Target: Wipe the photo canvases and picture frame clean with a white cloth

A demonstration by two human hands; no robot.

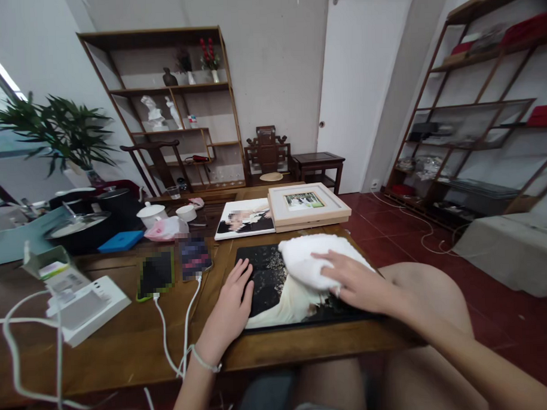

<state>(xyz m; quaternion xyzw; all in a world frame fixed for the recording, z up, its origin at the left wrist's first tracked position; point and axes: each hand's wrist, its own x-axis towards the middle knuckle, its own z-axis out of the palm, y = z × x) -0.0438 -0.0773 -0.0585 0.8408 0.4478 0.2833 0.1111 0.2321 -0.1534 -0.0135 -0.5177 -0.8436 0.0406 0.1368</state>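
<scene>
A dark photo panel (262, 289), with part of a pale dress printed on it, lies flat on the wooden table in front of me. My left hand (236, 293) rests at the panel's left edge, fingers stretched out and flat, holding nothing. On the panel's right part sits a bunched white towel (302, 261). My right hand (348, 280) grips the towel from above, pressing it onto the picture. The towel and this hand hide part of the print.
Behind the panel lie a wedding photo print (244, 219) and stacked pale wooden frames (309, 207). Two charging phones (156, 275), white cables (187, 315) and an opened white box (95, 310) are to the left. Pots (81, 229) and a white teapot (152, 214) stand farther back.
</scene>
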